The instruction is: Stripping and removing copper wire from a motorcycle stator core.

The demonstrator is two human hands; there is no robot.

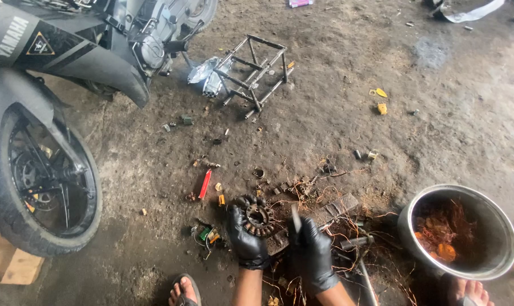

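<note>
Both my hands wear black gloves. My left hand (245,241) grips the edge of a round toothed metal stator core (258,219), which rests on the dirt floor. Just right of the core, my right hand (314,254) is closed around a thin metal tool (295,218) whose tip points up toward the core. Loose copper wire strands (347,226) lie scattered around both hands. A flat grey block (339,207) lies just behind the right hand.
A steel bowl (498,226) holding copper wire scraps stands at the right. A motorcycle with its front wheel (41,187) fills the left. A metal frame stand (254,73) lies farther back. A red tool (204,184), small parts and my sandalled feet (184,290) are nearby.
</note>
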